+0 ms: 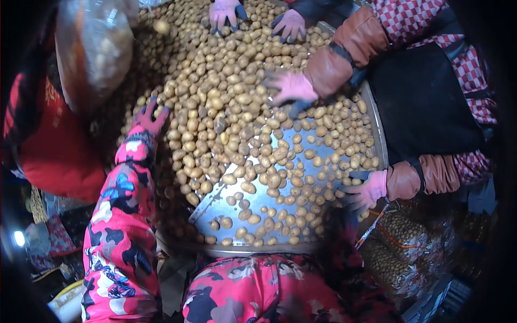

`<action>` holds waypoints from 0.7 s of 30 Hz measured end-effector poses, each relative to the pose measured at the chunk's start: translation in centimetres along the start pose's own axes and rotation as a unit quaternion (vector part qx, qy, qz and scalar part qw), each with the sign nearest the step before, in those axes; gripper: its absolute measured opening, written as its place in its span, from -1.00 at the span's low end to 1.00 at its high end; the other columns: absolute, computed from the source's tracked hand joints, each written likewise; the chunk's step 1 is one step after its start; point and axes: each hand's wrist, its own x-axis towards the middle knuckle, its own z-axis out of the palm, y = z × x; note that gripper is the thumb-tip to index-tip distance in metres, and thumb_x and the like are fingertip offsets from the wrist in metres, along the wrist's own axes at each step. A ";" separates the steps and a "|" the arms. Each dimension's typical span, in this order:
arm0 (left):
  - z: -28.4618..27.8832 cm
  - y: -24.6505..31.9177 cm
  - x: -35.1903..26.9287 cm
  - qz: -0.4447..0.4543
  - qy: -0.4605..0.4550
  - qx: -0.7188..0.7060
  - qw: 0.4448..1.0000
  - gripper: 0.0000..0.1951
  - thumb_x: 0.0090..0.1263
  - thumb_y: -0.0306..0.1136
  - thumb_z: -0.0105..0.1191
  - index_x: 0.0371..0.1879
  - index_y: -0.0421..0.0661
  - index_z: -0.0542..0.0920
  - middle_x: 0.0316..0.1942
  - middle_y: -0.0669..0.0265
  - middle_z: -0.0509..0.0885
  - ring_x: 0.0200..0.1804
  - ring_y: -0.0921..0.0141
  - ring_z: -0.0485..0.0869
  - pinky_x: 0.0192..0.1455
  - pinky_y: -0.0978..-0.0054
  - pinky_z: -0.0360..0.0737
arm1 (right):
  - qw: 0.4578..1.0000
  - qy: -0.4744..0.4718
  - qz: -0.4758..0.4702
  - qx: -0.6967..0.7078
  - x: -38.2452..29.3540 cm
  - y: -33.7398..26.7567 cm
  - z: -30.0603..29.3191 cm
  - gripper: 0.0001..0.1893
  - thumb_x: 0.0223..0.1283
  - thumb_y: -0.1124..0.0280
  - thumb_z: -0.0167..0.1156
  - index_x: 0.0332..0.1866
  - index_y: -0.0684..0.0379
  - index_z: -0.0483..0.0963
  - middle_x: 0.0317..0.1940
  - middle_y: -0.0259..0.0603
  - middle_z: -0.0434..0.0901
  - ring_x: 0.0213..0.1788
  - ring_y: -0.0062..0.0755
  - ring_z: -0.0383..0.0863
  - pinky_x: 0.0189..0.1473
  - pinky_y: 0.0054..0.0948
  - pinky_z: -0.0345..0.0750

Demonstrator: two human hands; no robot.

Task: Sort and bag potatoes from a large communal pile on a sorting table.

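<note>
My left hand (150,117), in a pink glove, rests at the left side of a heap of small potatoes (226,80). Its fingers are spread and nothing is gripped in it. Potatoes lie right beside its fingertips. At the near right corner of a metal-topped table (226,202), my right hand (348,226) is dark and blurred, so its fingers and any contents are hidden. Loose potatoes (278,189) lie scattered over the bare metal between my arms, a few along the near rim.
A co-worker's gloved hands (293,89) (367,191) reach in from the right, another's (224,16) (290,25) from the far side. A filled plastic bag (97,52) and a person's red garment (56,149) are at left. Mesh sacks of potatoes (391,258) stand lower right.
</note>
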 end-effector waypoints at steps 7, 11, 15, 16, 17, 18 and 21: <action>0.8 5.2 -5.5 0.119 -0.072 -0.030 0.990 -0.23 0.38 0.33 0.09 0.50 0.18 0.44 0.38 -0.12 0.51 0.45 -0.14 0.39 0.55 0.02 0.28 | 0.997 -0.046 0.057 0.033 0.9 -2.4 -4.3 -0.32 0.15 0.14 0.32 0.43 0.03 0.44 0.29 0.15 0.46 0.30 0.24 0.45 0.38 0.29 0.33; 4.9 12.3 -12.8 0.101 0.079 0.008 0.992 -0.14 0.33 0.31 0.12 0.54 0.04 0.37 0.30 -0.20 0.56 0.41 -0.13 0.45 0.55 -0.03 0.24 | 0.991 -0.085 0.096 0.040 -0.2 -2.0 -2.5 -0.31 0.18 0.11 0.31 0.46 0.03 0.41 0.32 0.15 0.44 0.36 0.25 0.41 0.46 0.28 0.25; 9.0 16.4 -21.3 0.222 0.114 0.029 0.968 -0.20 0.28 0.27 0.18 0.50 0.19 0.44 0.47 -0.20 0.34 0.48 -0.22 0.29 0.55 -0.25 0.11 | 0.990 -0.098 0.101 -0.019 -0.6 -1.9 -1.5 -0.28 0.19 0.08 0.31 0.49 0.00 0.38 0.38 0.14 0.39 0.45 0.21 0.33 0.57 0.25 0.08; 8.4 18.2 -23.8 0.232 0.121 0.052 0.964 -0.24 0.33 0.21 0.15 0.49 0.15 0.45 0.48 -0.21 0.33 0.52 -0.20 0.25 0.58 -0.25 0.05 | 0.991 -0.093 0.096 -0.014 -0.8 -1.8 -1.6 -0.28 0.19 0.08 0.30 0.50 -0.01 0.37 0.40 0.13 0.38 0.47 0.20 0.30 0.59 0.24 0.03; 8.4 18.4 -25.5 0.269 0.055 0.070 0.959 -0.28 0.38 0.16 0.12 0.48 0.08 0.44 0.49 -0.13 0.35 0.54 -0.19 0.23 0.61 -0.24 0.02 | 0.991 -0.093 0.092 -0.014 -0.8 -1.9 -1.5 -0.28 0.19 0.08 0.30 0.50 -0.01 0.37 0.40 0.13 0.38 0.47 0.20 0.30 0.59 0.24 0.03; 8.5 18.4 -27.0 0.335 0.027 0.020 0.942 -0.30 0.39 0.15 0.11 0.46 0.05 0.45 0.48 -0.08 0.37 0.54 -0.17 0.24 0.61 -0.24 0.03 | 0.990 -0.091 0.102 -0.020 -1.1 -1.8 -1.3 -0.27 0.20 0.07 0.29 0.50 -0.01 0.36 0.42 0.11 0.36 0.49 0.19 0.28 0.59 0.25 0.02; 8.4 14.8 -30.9 0.452 -0.045 0.001 0.891 -0.30 0.35 0.13 0.15 0.44 0.07 0.47 0.46 0.00 0.42 0.50 -0.15 0.30 0.58 -0.25 0.11 | 0.993 -0.074 0.091 -0.029 -0.5 -2.5 -1.1 -0.27 0.21 0.03 0.28 0.52 -0.05 0.35 0.48 0.07 0.31 0.52 0.19 0.24 0.58 0.28 -0.01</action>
